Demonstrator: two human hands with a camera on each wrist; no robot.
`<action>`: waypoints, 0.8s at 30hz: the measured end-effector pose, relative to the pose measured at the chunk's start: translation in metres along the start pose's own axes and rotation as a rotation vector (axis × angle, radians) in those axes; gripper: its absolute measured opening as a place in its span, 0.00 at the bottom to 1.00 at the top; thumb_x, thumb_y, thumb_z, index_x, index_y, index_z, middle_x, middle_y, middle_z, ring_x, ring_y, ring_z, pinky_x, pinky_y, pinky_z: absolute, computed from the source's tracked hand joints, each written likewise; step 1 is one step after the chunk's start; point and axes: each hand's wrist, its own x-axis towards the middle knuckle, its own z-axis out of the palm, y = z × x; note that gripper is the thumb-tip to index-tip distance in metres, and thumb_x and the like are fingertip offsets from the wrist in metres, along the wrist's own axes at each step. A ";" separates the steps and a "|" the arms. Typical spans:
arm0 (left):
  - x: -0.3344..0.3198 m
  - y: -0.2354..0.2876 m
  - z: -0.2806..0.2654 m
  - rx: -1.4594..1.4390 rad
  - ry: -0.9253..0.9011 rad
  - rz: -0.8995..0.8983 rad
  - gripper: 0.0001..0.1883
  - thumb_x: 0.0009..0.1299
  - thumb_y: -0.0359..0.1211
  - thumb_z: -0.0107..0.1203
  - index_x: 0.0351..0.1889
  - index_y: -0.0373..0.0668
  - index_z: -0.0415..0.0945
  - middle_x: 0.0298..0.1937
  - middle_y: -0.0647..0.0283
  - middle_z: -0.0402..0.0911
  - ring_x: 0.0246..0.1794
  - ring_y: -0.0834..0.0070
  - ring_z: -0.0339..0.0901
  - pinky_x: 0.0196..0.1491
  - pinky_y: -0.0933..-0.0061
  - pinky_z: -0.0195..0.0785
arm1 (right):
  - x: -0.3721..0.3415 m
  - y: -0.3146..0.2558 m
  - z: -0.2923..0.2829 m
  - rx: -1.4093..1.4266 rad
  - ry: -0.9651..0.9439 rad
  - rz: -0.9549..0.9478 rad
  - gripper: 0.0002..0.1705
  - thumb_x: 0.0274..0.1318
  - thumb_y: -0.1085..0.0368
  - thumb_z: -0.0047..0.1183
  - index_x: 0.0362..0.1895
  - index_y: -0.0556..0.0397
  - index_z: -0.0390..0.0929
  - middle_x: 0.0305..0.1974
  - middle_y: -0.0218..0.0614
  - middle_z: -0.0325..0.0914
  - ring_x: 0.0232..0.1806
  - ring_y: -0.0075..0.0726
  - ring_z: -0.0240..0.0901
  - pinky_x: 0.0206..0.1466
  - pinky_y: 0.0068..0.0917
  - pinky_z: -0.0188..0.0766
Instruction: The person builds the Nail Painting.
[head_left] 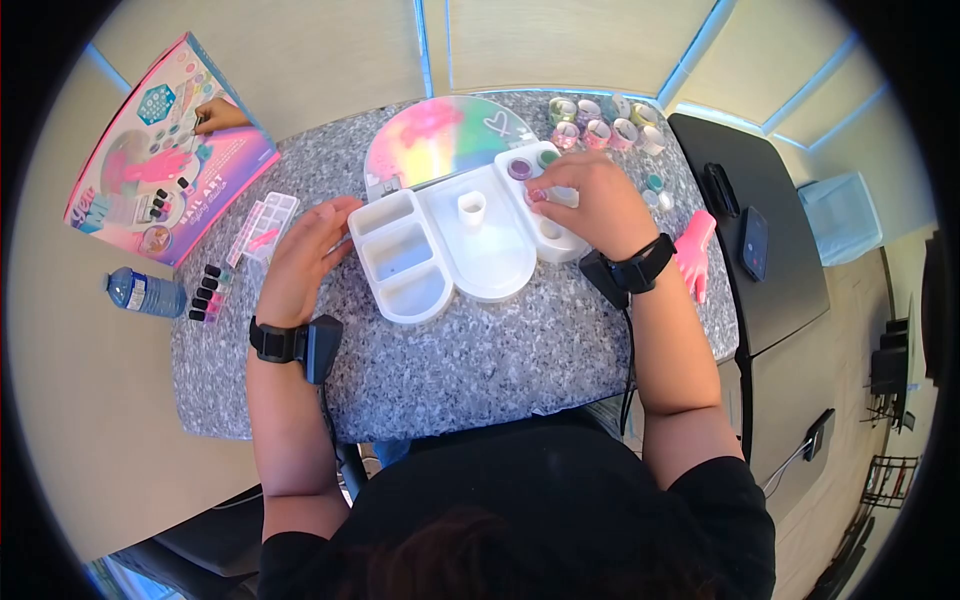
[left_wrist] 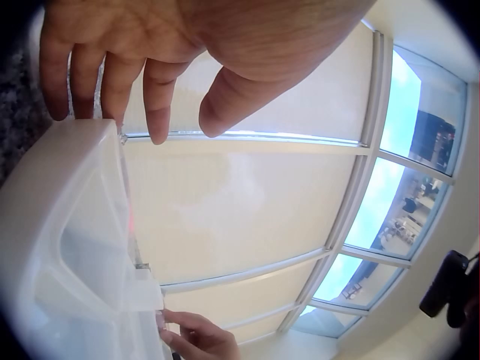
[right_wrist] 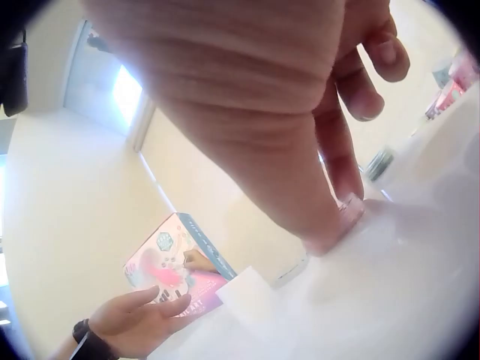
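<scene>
The right hand (head_left: 592, 200) pinches a tiny pot (right_wrist: 351, 213); the left hand (head_left: 303, 262) is loose. The white tray (head_left: 485, 265) holds a purple pot (head_left: 519, 169).

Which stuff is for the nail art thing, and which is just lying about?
Probably for the job: white tray, purple pot, green pot, rainbow backboard, nail polish bottles, pink model hand, nail art box.

Probably just lying about: water bottle, smartphone, lined bin.
</scene>
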 end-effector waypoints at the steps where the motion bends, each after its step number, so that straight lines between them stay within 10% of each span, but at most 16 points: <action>1: 0.000 0.001 0.000 0.000 -0.005 -0.002 0.31 0.88 0.53 0.49 0.77 0.40 0.72 0.78 0.54 0.77 0.79 0.66 0.71 0.79 0.60 0.61 | 0.000 -0.002 -0.001 -0.021 0.013 0.003 0.13 0.56 0.64 0.75 0.46 0.49 0.94 0.45 0.39 0.90 0.48 0.50 0.84 0.56 0.42 0.77; 6: 0.000 0.000 -0.001 -0.005 0.001 -0.010 0.32 0.88 0.53 0.49 0.78 0.40 0.71 0.78 0.54 0.77 0.80 0.66 0.71 0.79 0.60 0.61 | -0.001 0.029 -0.038 -0.023 0.400 0.157 0.13 0.58 0.60 0.73 0.48 0.45 0.94 0.47 0.42 0.89 0.54 0.54 0.83 0.63 0.48 0.77; 10: -0.001 0.002 -0.001 -0.011 0.005 -0.009 0.32 0.88 0.53 0.50 0.78 0.39 0.71 0.78 0.54 0.77 0.80 0.65 0.71 0.79 0.59 0.61 | -0.043 0.095 -0.053 -0.575 0.166 0.757 0.19 0.52 0.57 0.77 0.49 0.46 0.94 0.49 0.42 0.91 0.55 0.51 0.86 0.59 0.43 0.81; 13: -0.002 0.003 0.004 0.006 0.018 -0.009 0.32 0.88 0.53 0.50 0.78 0.39 0.71 0.79 0.54 0.76 0.79 0.66 0.72 0.79 0.59 0.61 | -0.044 0.121 -0.056 -0.313 0.033 0.893 0.21 0.51 0.56 0.77 0.50 0.47 0.93 0.47 0.41 0.92 0.51 0.49 0.89 0.58 0.42 0.83; 24: -0.001 0.003 0.003 0.004 0.032 -0.009 0.30 0.87 0.52 0.51 0.75 0.40 0.74 0.75 0.56 0.79 0.77 0.67 0.74 0.77 0.60 0.62 | -0.006 0.014 -0.032 0.113 0.051 0.222 0.14 0.53 0.62 0.77 0.45 0.48 0.94 0.43 0.34 0.93 0.47 0.48 0.85 0.55 0.41 0.80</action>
